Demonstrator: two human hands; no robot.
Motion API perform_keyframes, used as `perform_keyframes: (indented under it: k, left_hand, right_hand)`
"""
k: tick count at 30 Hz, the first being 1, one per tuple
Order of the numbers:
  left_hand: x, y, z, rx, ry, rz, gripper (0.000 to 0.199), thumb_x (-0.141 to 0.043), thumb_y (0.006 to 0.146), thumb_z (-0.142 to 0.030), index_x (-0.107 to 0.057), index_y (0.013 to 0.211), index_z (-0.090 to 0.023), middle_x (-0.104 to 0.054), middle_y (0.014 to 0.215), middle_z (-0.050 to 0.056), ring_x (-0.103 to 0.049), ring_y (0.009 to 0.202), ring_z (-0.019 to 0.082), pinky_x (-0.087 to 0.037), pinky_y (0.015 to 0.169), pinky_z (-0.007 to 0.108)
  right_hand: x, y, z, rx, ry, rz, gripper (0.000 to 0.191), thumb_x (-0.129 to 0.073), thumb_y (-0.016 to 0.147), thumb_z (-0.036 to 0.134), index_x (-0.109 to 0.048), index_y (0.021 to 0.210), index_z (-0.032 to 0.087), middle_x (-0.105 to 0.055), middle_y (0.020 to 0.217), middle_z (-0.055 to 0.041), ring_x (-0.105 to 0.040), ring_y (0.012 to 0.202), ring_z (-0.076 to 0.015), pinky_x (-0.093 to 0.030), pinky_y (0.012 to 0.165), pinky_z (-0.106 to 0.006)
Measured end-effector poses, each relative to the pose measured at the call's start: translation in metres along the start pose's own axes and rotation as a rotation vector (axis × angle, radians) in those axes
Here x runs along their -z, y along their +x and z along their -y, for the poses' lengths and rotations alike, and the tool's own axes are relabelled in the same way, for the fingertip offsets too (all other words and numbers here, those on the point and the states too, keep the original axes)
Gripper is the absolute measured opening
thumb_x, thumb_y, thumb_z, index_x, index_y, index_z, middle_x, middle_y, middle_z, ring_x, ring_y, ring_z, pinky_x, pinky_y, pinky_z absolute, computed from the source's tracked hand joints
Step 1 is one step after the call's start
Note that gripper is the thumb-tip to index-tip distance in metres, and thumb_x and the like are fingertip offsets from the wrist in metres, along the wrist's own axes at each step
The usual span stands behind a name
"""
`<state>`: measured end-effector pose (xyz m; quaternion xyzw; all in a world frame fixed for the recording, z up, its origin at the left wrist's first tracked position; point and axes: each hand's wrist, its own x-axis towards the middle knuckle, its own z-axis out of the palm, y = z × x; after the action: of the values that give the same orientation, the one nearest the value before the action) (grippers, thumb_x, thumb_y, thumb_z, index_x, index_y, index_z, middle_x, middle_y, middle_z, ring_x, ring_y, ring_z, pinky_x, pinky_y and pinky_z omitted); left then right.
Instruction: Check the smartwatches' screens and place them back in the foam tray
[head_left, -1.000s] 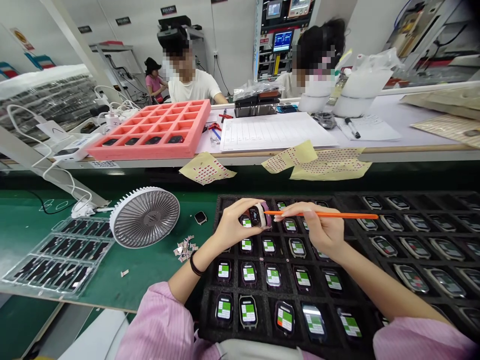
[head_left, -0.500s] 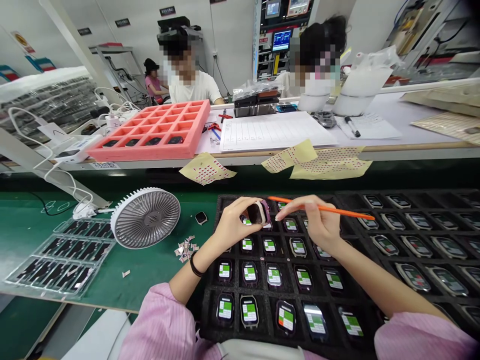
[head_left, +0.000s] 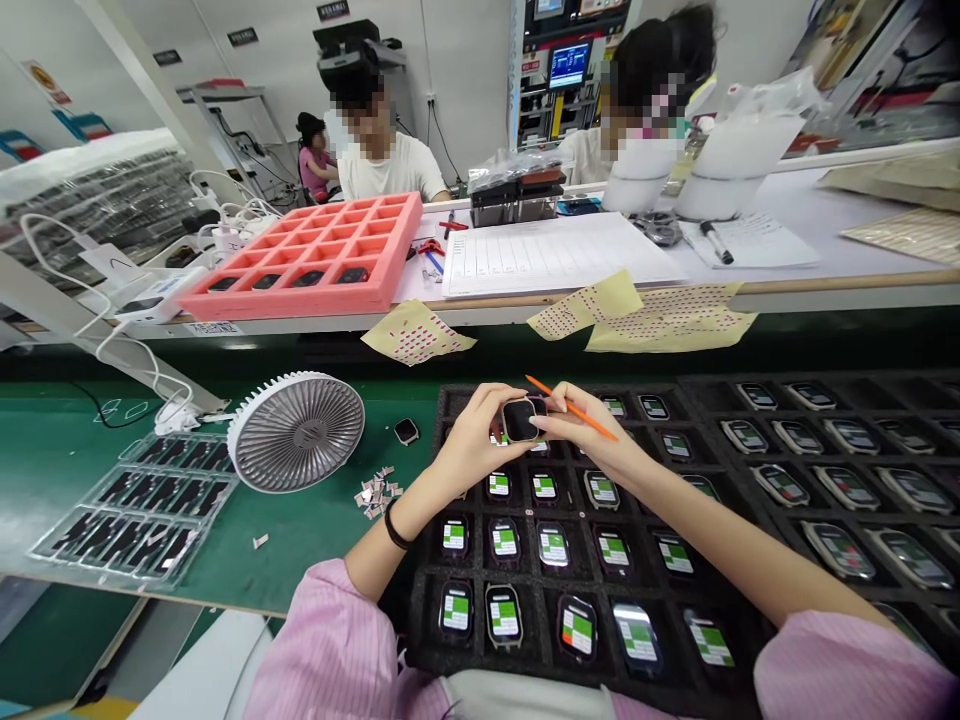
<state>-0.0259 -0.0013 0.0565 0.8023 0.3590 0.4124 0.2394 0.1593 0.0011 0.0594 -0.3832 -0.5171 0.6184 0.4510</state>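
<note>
My left hand [head_left: 472, 435] is closed around the edges of a square smartwatch case [head_left: 519, 421], whose dark screen faces me. From the other side, my right hand [head_left: 585, 425] reaches in, its thumb at the watch's right edge. A slim orange stick [head_left: 541, 387] is tucked in the fingers of that same hand, slanting down to the right. Both hands are above a black foam tray [head_left: 525, 595] that holds rows of watches, many with green and white lit screens. Fingers behind the watch are hidden.
Left of the tray lie a loose watch [head_left: 406, 431] and a pile of small pale tabs [head_left: 377, 491]. A round fan [head_left: 296, 432] stands beside clear trays of black parts [head_left: 135, 505]. The shelf ahead bears a pink foam tray [head_left: 300, 300] and paper sheets [head_left: 555, 255]. Two co-workers sit beyond.
My right hand has moved left onto the watch, and the orange stick has swung steeper and shifted left. The watch now faces me more squarely. The view has shifted slightly.
</note>
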Motion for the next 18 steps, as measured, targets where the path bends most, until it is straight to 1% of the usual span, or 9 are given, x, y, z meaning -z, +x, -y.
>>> perform_keyframes:
  k: [2,6,8,10,12,14,16,18]
  left_hand:
    - [0.002,0.001,-0.002,0.014,-0.057,0.01,0.047,-0.076,0.074,-0.021,-0.055,0.116,-0.02,-0.056,0.116,0.01,-0.06,0.099,0.019,-0.056,0.063,0.023]
    - [0.005,0.002,-0.004,0.05,-0.114,0.002,0.043,-0.075,0.074,-0.021,-0.058,0.113,-0.019,-0.057,0.115,0.01,-0.06,0.099,0.018,-0.056,0.064,0.022]
    - [0.01,0.002,-0.004,0.1,-0.147,-0.005,0.042,-0.075,0.074,-0.022,-0.059,0.113,-0.018,-0.059,0.113,0.009,-0.061,0.093,0.016,-0.055,0.063,0.021]
    - [0.018,0.004,0.001,0.177,-0.184,-0.03,0.044,-0.074,0.074,-0.023,-0.057,0.115,-0.018,-0.062,0.109,0.008,-0.062,0.086,0.015,-0.053,0.063,0.021]
    - [0.027,0.006,0.013,0.254,-0.193,-0.042,0.047,-0.073,0.075,-0.024,-0.055,0.118,-0.018,-0.065,0.105,0.007,-0.063,0.083,0.014,-0.052,0.063,0.021]
    - [0.035,0.009,0.031,0.312,-0.139,0.005,0.048,-0.073,0.074,-0.023,-0.055,0.117,-0.018,-0.066,0.101,0.006,-0.063,0.082,0.015,-0.052,0.065,0.024]
    - [0.038,0.011,0.053,0.343,-0.006,0.088,0.044,-0.074,0.071,-0.02,-0.058,0.113,-0.017,-0.067,0.1,0.005,-0.063,0.085,0.016,-0.052,0.071,0.027]
    - [0.036,0.011,0.075,0.354,0.171,0.151,0.042,-0.075,0.07,-0.021,-0.061,0.109,-0.018,-0.066,0.106,0.006,-0.061,0.095,0.02,-0.051,0.082,0.033]
  right_hand:
    - [0.002,0.0,0.003,0.002,0.01,-0.003,0.049,-0.081,0.065,0.036,-0.035,0.07,0.022,-0.055,0.074,0.0054,-0.058,0.065,-0.0114,-0.051,0.063,-0.027]
    - [0.005,0.0,0.004,0.005,0.036,-0.001,0.045,-0.079,0.069,0.037,-0.037,0.07,0.022,-0.052,0.074,0.0052,-0.058,0.069,-0.011,-0.054,0.067,-0.028]
    - [0.006,0.0,0.004,0.019,0.05,-0.012,0.042,-0.077,0.071,0.038,-0.039,0.071,0.022,-0.051,0.075,0.0052,-0.058,0.071,-0.011,-0.056,0.07,-0.029]
    - [0.007,0.0,0.003,0.027,0.062,-0.013,0.041,-0.077,0.072,0.038,-0.039,0.072,0.022,-0.051,0.076,0.0053,-0.06,0.071,-0.0114,-0.057,0.075,-0.032]
    - [0.009,0.0,0.003,0.036,0.063,-0.007,0.042,-0.077,0.072,0.038,-0.038,0.072,0.022,-0.052,0.077,0.0047,-0.063,0.073,-0.0134,-0.058,0.079,-0.036]
    - [0.012,0.003,0.0,0.057,0.027,-0.006,0.042,-0.076,0.073,0.04,-0.037,0.072,0.023,-0.051,0.077,0.004,-0.064,0.074,-0.0151,-0.058,0.08,-0.04]
    - [0.015,0.012,-0.005,0.084,-0.045,-0.009,0.041,-0.075,0.074,0.041,-0.038,0.07,0.023,-0.048,0.073,0.0045,-0.063,0.07,-0.0145,-0.059,0.077,-0.04]
    - [0.017,0.026,-0.015,0.094,-0.128,0.0,0.04,-0.073,0.073,0.043,-0.039,0.07,0.022,-0.044,0.07,0.0052,-0.059,0.065,-0.0129,-0.059,0.072,-0.038]
